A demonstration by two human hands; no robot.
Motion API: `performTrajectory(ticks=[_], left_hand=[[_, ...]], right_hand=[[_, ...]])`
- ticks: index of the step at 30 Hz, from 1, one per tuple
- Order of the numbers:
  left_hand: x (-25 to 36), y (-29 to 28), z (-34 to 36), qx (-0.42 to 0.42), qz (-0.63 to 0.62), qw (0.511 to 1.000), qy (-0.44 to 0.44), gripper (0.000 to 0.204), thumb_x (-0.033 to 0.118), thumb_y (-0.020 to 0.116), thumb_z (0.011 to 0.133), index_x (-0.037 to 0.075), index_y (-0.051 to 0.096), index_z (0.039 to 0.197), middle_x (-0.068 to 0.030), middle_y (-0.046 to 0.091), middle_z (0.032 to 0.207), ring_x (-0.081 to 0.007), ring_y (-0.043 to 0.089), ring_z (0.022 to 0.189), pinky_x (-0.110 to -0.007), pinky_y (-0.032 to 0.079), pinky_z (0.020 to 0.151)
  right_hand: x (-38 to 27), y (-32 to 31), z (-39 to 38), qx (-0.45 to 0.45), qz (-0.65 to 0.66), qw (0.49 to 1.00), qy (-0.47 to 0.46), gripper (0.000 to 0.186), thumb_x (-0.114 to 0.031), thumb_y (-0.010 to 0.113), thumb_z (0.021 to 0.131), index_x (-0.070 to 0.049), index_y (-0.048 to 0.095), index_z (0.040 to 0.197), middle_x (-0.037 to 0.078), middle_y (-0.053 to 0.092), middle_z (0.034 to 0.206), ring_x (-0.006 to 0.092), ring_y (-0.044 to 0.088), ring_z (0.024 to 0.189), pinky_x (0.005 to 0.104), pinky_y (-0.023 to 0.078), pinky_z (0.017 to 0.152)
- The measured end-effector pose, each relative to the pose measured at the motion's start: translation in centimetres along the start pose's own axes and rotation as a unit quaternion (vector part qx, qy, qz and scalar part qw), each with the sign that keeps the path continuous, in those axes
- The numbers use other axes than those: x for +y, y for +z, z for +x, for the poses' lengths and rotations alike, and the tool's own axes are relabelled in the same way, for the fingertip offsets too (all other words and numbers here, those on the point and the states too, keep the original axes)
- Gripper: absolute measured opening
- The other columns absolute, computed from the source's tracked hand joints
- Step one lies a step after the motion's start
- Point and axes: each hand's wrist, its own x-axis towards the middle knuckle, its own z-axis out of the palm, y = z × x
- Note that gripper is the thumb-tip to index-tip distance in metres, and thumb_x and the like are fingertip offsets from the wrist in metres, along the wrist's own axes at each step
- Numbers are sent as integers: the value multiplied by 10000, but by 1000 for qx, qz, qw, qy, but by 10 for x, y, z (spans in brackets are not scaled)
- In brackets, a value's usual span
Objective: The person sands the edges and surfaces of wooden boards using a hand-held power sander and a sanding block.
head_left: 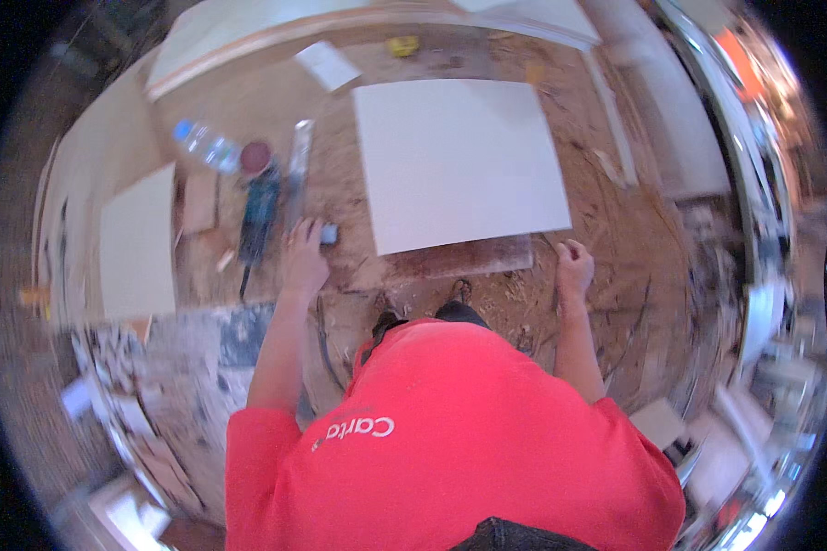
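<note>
A white square panel [464, 165] lies on the sawdust-strewn workbench [340, 197], over a brown board [469, 258] whose near edge shows. My left hand [305, 257] is left of the panel, its fingers at the near end of a flat metal ruler [299, 156]. A small grey-blue block [329, 235] sits beside those fingers; blur hides whether they grip anything. Off the panel's near right corner, my right hand [574, 266] hangs with curled fingers, and whatever they may hold is hidden. Left of the ruler lies a dark green power tool [260, 211] with a round reddish disc [254, 157].
A clear plastic bottle with a blue cap [207, 147] lies beyond the tool. At the far side are a small white piece [328, 65] and a yellow tape measure [402, 46]. A pale panel [140, 243] lies left; a long board [652, 101] stretches along the right.
</note>
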Motion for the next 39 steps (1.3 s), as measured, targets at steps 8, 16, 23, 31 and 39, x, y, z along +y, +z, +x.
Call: performTrajectory(ticks=[8, 16, 23, 31, 39], left_hand=[[-10, -33, 23, -99, 32, 987, 122, 554, 86, 690, 898, 94, 577, 1440, -125, 593, 1350, -353, 524, 1354, -541, 311, 1222], [87, -86, 14, 82, -253, 957, 112, 551, 25, 726, 886, 11, 561, 1411, -216, 590, 1281, -429, 574, 1207, -479, 479, 1038], [227, -88, 55, 162, -331, 910, 189, 534, 33, 713, 903, 14, 577, 1419, -203, 590, 1284, -397, 560, 1194, -494, 429, 1060], [410, -94, 135, 137, -280, 897, 313, 769, -4, 740, 704, 67, 585, 1454, -147, 617, 1297, -366, 561, 1225, -513, 374, 1091], [486, -207, 182, 48, -612, 727, 308, 235, 68, 804, 905, 26, 756, 1131, -145, 694, 1110, -260, 670, 1060, -385, 516, 907]], right_hand=[[11, -8, -93, 18, 2, 997, 72, 285, -220, 803, 866, -38, 792, 1085, 154, 766, 956, 264, 732, 896, 386, 566, 830], [-97, -27, -88, 69, 111, 987, -94, 229, -158, 774, 854, -22, 763, 1037, 160, 747, 1023, 322, 703, 967, 414, 548, 882], [-195, -55, -41, -210, 270, 886, -312, 636, -361, 761, 960, -39, 571, 1474, 222, 633, 1349, 371, 576, 1307, 441, 453, 1112], [-162, -92, 65, -111, 388, 880, -249, 415, -217, 614, 1065, -4, 555, 1417, 224, 567, 1364, 374, 573, 1250, 462, 445, 1089], [-89, -126, 184, 40, 449, 882, -139, 50, -107, 617, 1064, -70, 616, 1098, 24, 646, 980, 120, 627, 916, 307, 503, 853]])
